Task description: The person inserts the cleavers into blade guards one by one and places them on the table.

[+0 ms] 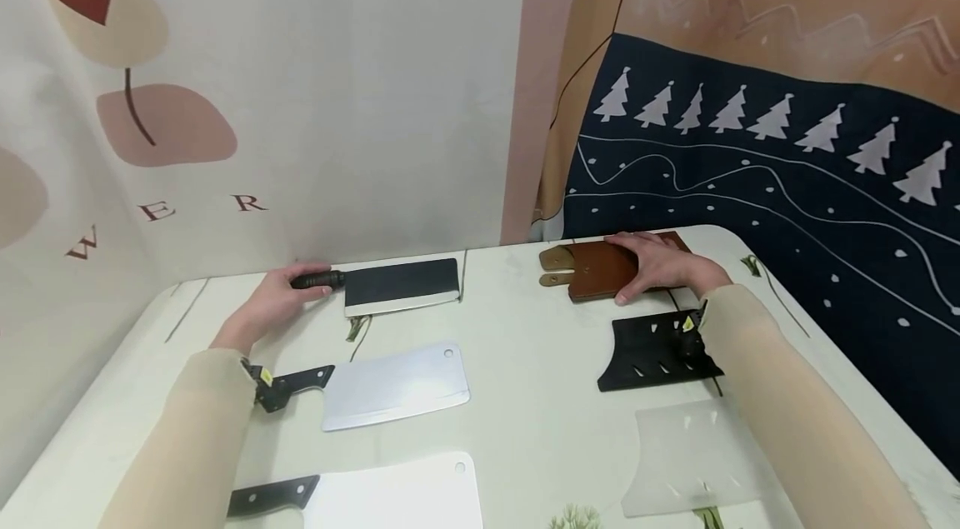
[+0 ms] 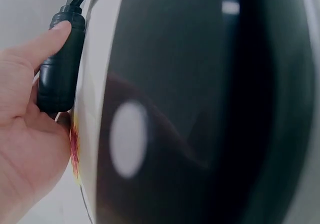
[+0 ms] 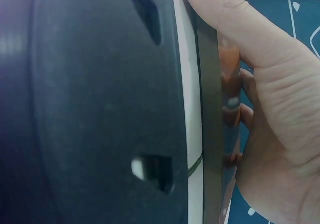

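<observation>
At the back left of the table lies a black-bladed cleaver (image 1: 401, 282) with a pale cutting edge. My left hand (image 1: 276, 301) holds its dark ribbed handle (image 2: 62, 67), thumb over the handle and the other fingers partly hidden behind it. Across the table at the back right is a brown leather knife sheath (image 1: 600, 266) with two strap ends pointing left. My right hand (image 1: 663, 261) grips it across its width, thumb at the near edge and fingers over the top toward the far edge. Both things rest on the tabletop.
Nearer on the left lie a silver cleaver (image 1: 397, 386) and a larger cleaver (image 1: 393, 496), both with black handles. Below the right forearm are a black slotted sheath (image 1: 645, 358) and a translucent white sheath (image 1: 686, 454). Printed curtains hang behind the white table (image 1: 536, 379).
</observation>
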The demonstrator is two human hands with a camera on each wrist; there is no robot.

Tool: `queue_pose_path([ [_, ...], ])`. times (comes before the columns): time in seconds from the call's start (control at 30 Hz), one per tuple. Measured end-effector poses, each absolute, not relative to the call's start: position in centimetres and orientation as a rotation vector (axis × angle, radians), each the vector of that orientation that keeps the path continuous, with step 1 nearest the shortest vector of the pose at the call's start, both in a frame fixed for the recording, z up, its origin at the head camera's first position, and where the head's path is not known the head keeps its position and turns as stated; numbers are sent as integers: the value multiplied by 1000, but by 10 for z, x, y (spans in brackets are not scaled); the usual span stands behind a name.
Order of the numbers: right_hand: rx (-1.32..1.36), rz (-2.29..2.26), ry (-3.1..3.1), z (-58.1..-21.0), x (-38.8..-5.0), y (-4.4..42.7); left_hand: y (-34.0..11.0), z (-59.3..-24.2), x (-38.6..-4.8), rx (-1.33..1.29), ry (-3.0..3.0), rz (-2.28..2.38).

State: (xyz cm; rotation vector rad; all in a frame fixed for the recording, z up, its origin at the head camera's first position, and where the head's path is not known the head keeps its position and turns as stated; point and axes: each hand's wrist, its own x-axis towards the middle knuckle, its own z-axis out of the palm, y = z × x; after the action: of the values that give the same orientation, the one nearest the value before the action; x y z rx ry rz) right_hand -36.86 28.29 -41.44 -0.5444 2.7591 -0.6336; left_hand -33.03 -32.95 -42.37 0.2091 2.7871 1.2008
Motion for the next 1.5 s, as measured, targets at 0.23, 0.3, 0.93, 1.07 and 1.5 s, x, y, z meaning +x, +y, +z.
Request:
queue_pose_path([
  [0.23, -545, -597, 2775, -405, -362, 282, -327, -421, -332, 198, 2804, 1178],
  [0.3, -554, -590, 2753, -403, -361, 283, -326, -421, -333, 197, 2811, 1174],
  [0.93, -568, -548, 2763, -393, -361, 281, -330, -413, -325, 206, 2848, 1120],
  [1.07, -577, -571, 2773, -396, -358, 281, -333, -413, -322, 208, 2842, 1146],
  [1.5, -629, -530, 2792, -401, -351, 273, -325, -419, -318, 180, 2831, 1279],
])
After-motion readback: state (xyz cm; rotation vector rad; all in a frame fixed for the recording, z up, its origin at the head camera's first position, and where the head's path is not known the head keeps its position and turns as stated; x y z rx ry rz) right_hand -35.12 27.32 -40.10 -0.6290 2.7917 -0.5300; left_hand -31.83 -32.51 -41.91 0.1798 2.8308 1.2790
